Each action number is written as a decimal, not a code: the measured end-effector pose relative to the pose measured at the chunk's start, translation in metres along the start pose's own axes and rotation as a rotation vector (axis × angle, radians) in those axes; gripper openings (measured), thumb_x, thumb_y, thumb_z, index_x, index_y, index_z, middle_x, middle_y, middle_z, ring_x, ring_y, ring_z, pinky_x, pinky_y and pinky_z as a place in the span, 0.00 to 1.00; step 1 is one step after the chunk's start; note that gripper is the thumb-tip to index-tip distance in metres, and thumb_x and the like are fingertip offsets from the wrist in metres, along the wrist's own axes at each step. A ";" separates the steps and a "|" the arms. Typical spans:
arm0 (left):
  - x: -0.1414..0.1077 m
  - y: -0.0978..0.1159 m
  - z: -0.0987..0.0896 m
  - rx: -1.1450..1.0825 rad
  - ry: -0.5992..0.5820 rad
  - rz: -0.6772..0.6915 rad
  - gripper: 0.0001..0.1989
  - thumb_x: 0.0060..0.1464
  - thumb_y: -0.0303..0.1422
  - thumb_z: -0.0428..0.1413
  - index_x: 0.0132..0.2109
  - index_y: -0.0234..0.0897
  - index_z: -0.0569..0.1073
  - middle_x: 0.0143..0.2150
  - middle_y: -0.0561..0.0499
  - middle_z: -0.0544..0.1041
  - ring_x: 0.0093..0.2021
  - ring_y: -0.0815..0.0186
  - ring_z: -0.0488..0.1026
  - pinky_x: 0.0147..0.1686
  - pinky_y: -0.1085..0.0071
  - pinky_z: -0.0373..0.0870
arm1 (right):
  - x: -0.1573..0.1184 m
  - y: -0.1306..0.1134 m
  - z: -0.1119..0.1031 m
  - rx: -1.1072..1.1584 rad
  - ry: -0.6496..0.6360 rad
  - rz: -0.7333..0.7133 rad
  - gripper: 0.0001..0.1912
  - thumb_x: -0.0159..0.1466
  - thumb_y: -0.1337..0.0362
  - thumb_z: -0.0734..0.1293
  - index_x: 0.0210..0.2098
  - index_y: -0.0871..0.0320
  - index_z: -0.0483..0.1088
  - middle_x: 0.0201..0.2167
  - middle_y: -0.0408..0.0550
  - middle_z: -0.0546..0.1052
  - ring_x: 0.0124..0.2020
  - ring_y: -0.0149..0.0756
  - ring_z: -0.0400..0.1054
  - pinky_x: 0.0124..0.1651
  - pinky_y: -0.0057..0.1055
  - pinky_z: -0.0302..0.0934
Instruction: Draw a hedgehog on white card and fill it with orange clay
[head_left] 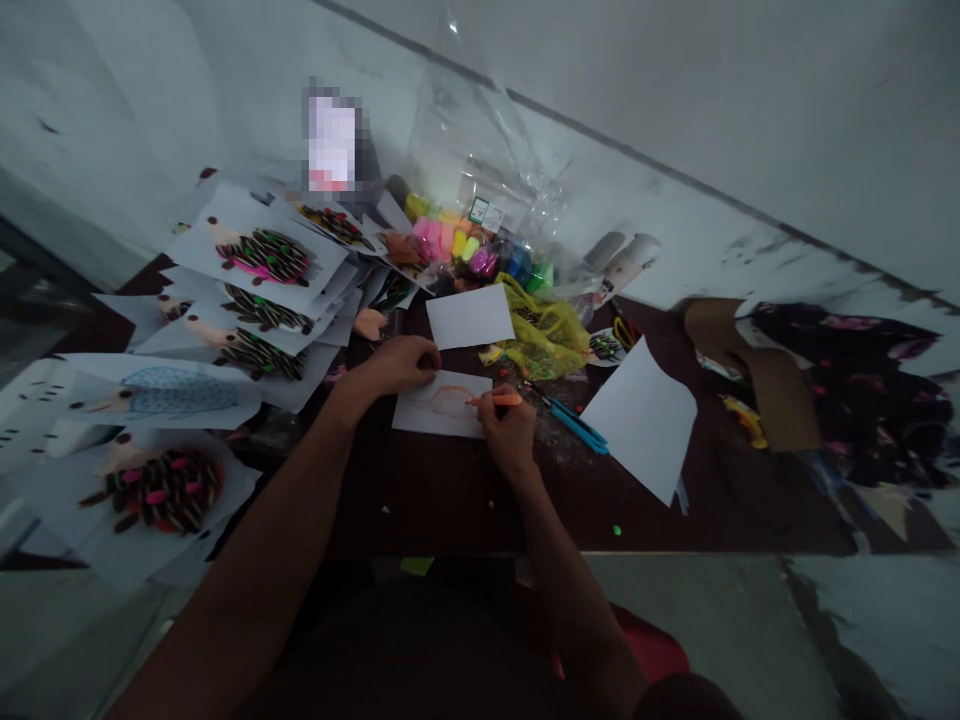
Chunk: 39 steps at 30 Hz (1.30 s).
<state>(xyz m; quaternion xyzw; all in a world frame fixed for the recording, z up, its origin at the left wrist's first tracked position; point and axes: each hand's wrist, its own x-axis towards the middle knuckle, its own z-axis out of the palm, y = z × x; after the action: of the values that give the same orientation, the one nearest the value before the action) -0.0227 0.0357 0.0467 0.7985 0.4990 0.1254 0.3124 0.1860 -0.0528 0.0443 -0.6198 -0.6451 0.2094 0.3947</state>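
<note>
A small white sheet (412, 415) lies on the dark table in front of me, with an orange line drawing (450, 400) on it. My right hand (508, 430) is closed around an orange pen (504, 399), its tip at the drawing's right side. My left hand (405, 365) rests on the sheet's upper left corner, fingers bent together; whether anything is under them is hidden. Just beyond, a blank white card (471, 316) lies beside a yellow net bag (551, 335). Blue-handled scissors (577, 425) lie right of my right hand.
Stacked papers with hedgehog figures (266, 255) cover the left side. Clear bags of coloured clay (465, 245) stand against the wall. A larger white sheet (649, 420) lies to the right, near brown cardboard (776, 395) and dark flowered cloth (862, 390).
</note>
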 end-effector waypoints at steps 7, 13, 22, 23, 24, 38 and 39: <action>0.000 -0.001 0.001 -0.003 0.010 0.011 0.12 0.48 0.28 0.55 0.41 0.35 0.80 0.39 0.47 0.82 0.38 0.61 0.76 0.37 0.70 0.68 | 0.003 0.003 -0.004 -0.018 0.056 0.009 0.14 0.63 0.54 0.61 0.23 0.53 0.66 0.19 0.43 0.75 0.22 0.35 0.69 0.32 0.30 0.62; 0.000 -0.001 0.000 -0.003 0.007 0.004 0.13 0.48 0.29 0.55 0.41 0.35 0.80 0.39 0.46 0.82 0.38 0.60 0.76 0.36 0.69 0.68 | 0.003 0.005 -0.004 -0.040 0.056 -0.020 0.14 0.64 0.55 0.61 0.24 0.53 0.66 0.19 0.43 0.74 0.22 0.34 0.68 0.32 0.30 0.61; 0.000 -0.002 0.001 0.001 0.018 0.012 0.13 0.48 0.29 0.55 0.40 0.36 0.80 0.39 0.47 0.82 0.37 0.62 0.76 0.36 0.70 0.68 | 0.002 0.007 -0.002 -0.065 0.016 -0.044 0.14 0.65 0.56 0.61 0.25 0.54 0.67 0.20 0.44 0.75 0.23 0.34 0.69 0.32 0.29 0.62; 0.000 -0.002 0.002 0.005 0.022 0.010 0.12 0.48 0.29 0.56 0.40 0.36 0.80 0.39 0.47 0.82 0.37 0.62 0.76 0.36 0.70 0.68 | 0.002 0.007 -0.002 -0.071 0.018 -0.045 0.14 0.65 0.56 0.61 0.25 0.54 0.67 0.20 0.44 0.75 0.22 0.34 0.69 0.32 0.29 0.61; 0.000 -0.002 0.002 0.008 0.024 0.009 0.12 0.48 0.29 0.56 0.40 0.36 0.80 0.39 0.47 0.82 0.37 0.62 0.76 0.36 0.70 0.68 | 0.002 0.007 -0.002 -0.077 0.022 -0.046 0.14 0.64 0.56 0.61 0.24 0.54 0.66 0.20 0.44 0.75 0.22 0.34 0.69 0.31 0.29 0.61; -0.001 -0.001 0.000 0.001 -0.009 0.003 0.14 0.49 0.30 0.54 0.42 0.35 0.80 0.40 0.46 0.82 0.38 0.60 0.76 0.37 0.68 0.69 | 0.003 0.007 -0.006 -0.073 0.089 -0.034 0.14 0.63 0.56 0.61 0.23 0.53 0.64 0.18 0.42 0.72 0.20 0.34 0.67 0.30 0.29 0.59; -0.001 -0.001 0.000 0.001 -0.010 0.006 0.14 0.49 0.30 0.54 0.41 0.35 0.80 0.40 0.46 0.82 0.38 0.60 0.76 0.37 0.68 0.69 | 0.002 0.008 -0.005 -0.077 0.087 -0.036 0.14 0.63 0.56 0.61 0.23 0.53 0.64 0.18 0.42 0.72 0.21 0.34 0.67 0.30 0.29 0.59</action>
<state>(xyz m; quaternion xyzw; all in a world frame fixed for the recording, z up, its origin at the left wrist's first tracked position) -0.0237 0.0352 0.0467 0.8008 0.4952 0.1222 0.3139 0.1953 -0.0507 0.0423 -0.6313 -0.6461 0.1501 0.4017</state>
